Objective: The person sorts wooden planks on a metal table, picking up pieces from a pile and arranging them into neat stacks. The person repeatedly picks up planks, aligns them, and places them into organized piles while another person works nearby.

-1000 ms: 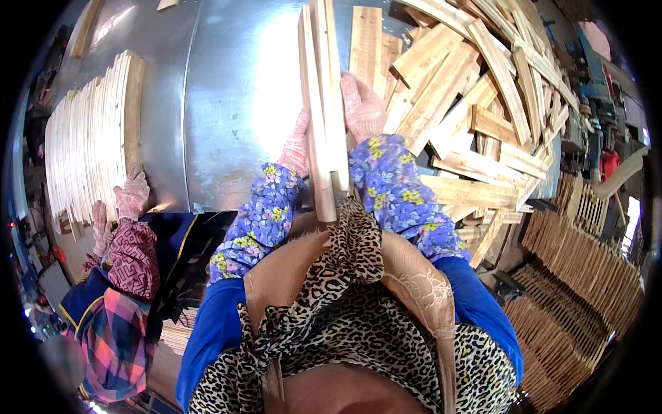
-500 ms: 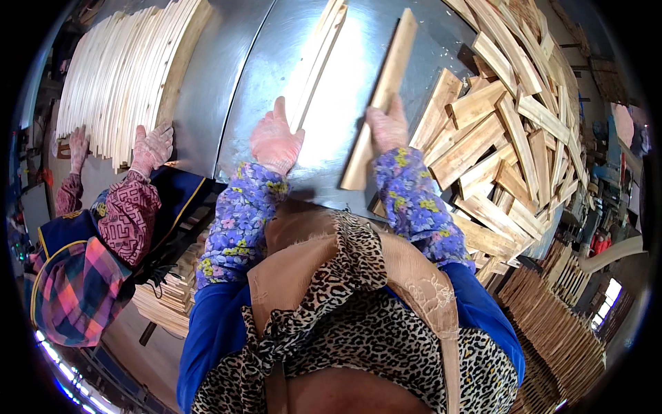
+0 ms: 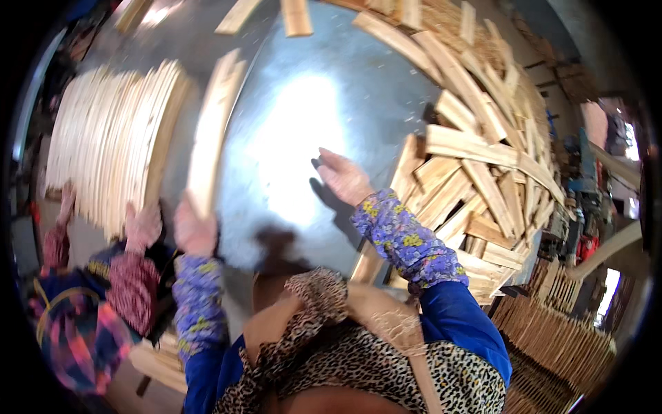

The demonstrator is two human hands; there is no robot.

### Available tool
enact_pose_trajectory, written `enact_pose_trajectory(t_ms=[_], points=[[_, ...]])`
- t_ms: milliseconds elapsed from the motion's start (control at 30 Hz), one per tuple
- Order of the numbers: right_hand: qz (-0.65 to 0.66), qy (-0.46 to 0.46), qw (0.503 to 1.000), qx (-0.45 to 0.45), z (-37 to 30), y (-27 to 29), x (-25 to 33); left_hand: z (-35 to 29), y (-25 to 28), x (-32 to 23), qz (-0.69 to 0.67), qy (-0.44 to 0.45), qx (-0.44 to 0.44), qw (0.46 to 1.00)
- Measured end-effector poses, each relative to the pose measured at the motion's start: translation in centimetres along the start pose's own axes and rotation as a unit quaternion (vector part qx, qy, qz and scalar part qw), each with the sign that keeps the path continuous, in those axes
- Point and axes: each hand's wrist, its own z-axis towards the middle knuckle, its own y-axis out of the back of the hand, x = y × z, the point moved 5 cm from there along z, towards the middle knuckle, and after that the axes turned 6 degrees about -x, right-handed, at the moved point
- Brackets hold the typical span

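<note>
My left hand (image 3: 195,231) is closed round the near end of wooden slats (image 3: 215,138); they look like two lying together and are blurred by motion. They stand out away from me, a little right of a long row of pale slats (image 3: 114,148) on the metal table (image 3: 241,238). My right hand (image 3: 345,181) is over the bright middle of the table with nothing in it, fingers stretched out toward the left. To its right lies a jumbled heap of wooden pieces (image 3: 476,172).
At the left, a co-worker's gloved hands (image 3: 143,226) are at the near end of the row. Loose boards (image 3: 296,17) lie at the table's far side. Stacked slats (image 3: 552,331) stand low at the right, and more wood (image 3: 162,362) is low at the left.
My left hand has moved left and gripped the slats, which shifted left toward the row. My right hand has let go of its slat and moved left and nearer to me.
</note>
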Motion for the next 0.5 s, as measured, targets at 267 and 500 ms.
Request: enact_pose_trajectory(t_ms=[267, 500], points=[[-0.497, -0.066, 0.821, -0.271, 13.4, 33.4, -0.4, 5.5, 2.8, 9.2, 0.289, 0.015, 0.022, 0.957], [-0.561, -0.248, 0.771, -0.171, 12.6, 44.0, -7.1, 7.2, 4.0, 3.8, 0.348, 0.015, -0.025, 0.937]])
